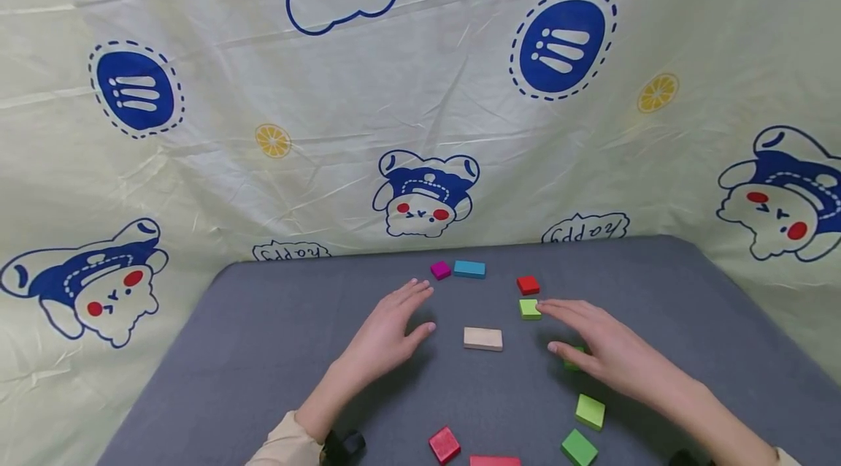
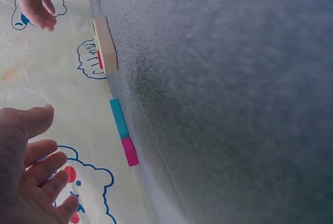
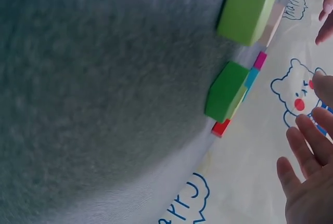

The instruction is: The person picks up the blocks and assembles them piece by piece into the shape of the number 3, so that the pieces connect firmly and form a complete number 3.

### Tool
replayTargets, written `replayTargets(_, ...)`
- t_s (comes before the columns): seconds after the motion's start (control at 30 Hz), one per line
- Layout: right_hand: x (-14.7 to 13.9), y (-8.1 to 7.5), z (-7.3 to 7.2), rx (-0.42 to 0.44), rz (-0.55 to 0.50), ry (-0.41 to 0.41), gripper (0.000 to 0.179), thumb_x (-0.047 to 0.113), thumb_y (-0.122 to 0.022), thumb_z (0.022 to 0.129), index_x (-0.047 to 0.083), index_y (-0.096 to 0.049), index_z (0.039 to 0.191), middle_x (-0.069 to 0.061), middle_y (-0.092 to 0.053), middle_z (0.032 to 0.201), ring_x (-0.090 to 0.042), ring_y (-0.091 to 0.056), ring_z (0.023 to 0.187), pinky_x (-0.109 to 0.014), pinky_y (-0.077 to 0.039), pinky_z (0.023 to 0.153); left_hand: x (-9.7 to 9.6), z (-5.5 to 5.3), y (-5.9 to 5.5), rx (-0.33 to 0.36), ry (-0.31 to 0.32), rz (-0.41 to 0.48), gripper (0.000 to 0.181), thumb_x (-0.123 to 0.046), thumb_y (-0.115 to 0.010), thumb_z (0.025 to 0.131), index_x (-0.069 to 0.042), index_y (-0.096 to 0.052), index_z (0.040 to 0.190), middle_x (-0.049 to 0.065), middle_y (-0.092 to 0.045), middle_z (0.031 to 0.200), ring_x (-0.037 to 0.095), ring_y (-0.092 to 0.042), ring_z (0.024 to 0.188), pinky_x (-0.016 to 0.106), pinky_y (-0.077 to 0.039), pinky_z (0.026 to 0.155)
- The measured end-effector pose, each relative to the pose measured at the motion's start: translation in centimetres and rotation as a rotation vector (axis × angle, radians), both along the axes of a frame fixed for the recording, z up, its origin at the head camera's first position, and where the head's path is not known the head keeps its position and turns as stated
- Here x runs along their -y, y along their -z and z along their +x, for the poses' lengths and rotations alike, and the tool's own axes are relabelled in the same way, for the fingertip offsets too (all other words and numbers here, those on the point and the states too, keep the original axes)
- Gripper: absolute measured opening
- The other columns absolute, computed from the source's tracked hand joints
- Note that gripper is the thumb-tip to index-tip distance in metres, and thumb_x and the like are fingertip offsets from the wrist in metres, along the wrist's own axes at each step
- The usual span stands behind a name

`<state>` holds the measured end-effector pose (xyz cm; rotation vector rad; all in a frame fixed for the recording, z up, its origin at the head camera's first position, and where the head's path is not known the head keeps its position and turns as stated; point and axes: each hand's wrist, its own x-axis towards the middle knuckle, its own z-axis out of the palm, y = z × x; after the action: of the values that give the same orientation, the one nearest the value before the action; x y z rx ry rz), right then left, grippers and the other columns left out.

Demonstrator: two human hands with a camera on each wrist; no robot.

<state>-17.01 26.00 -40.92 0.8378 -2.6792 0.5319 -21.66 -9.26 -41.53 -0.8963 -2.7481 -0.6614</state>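
My left hand [image 1: 388, 331] is held over the grey table, fingers loosely extended and nothing in its grasp. A plain wooden block [image 1: 482, 339] lies between the two hands. Over on the other side, my right hand [image 1: 611, 345] also holds nothing, its fingers spread loosely. Its fingertips overlap the edge of a light green block [image 1: 529, 310] in the head view, and the thumb partly hides a green block [image 1: 575, 361]. In the left wrist view, the left fingers [image 2: 47, 169] are apart from the wooden block [image 2: 106, 44]. The right wrist view shows the right palm [image 3: 312, 195] bare.
At the far side lie a magenta block [image 1: 441, 270], a blue block [image 1: 469, 269] and a red block [image 1: 528, 285]. Nearer me are a light green block [image 1: 590, 412], a green block [image 1: 580, 447] and two red blocks [image 1: 444, 445]. A patterned curtain [image 1: 447, 101] hangs behind the table [image 1: 263, 349].
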Motion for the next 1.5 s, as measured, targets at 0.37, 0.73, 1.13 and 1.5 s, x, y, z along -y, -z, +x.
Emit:
replayTargets(0.37,-1.2,0.8,-1.1,0.124,-0.038,0.017,0.05,0.018,-0.078,0.086,0.014,-0.061,0.132,0.002,-0.06,0.13,-0.022,-0.054,0.12,-0.046,-0.046,0.094,-1.5,-1.2,0.2,0.205,0.068,0.12,0.045,-0.019,-0.069,0.093,-0.008,-0.058,0.136,0.004,-0.057,0.136,0.02,-0.05,0.128,0.043,-0.04,0.104)
replayTargets(0.73,-1.1,1.2,-1.3,0.208,-0.108,-0.001,0.044,0.026,-0.075,0.089,0.019,-0.063,0.13,0.005,-0.061,0.128,-0.022,-0.056,0.119,-0.049,-0.046,0.093,-2.7,-2.3,1.5,0.359,0.122,0.203,0.04,-0.017,-0.073,0.09,-0.007,-0.064,0.128,0.001,-0.063,0.126,0.02,-0.057,0.117,0.038,-0.045,0.098)
replayTargets(1.13,-1.2,1.4,-2.2,0.41,-0.168,0.037,0.048,0.037,-0.073,0.088,0.016,-0.062,0.13,-0.002,-0.062,0.128,-0.033,-0.055,0.121,-0.054,-0.044,0.095,-4.1,-3.0,2.5,0.422,0.147,0.207,0.036,-0.015,-0.076,0.087,-0.007,-0.068,0.122,-0.001,-0.065,0.116,0.014,-0.058,0.105,0.03,-0.046,0.093)
replayTargets(1.5,-1.2,1.7,-2.3,0.439,-0.181,0.033,0.05,0.044,-0.07,0.089,0.014,-0.063,0.129,0.001,-0.063,0.126,-0.03,-0.057,0.116,-0.052,-0.045,0.093,-5.2,-3.1,2.9,0.43,0.176,0.21,0.035,-0.016,-0.08,0.083,-0.01,-0.071,0.116,-0.004,-0.065,0.11,0.01,-0.055,0.1,0.03,-0.044,0.093)
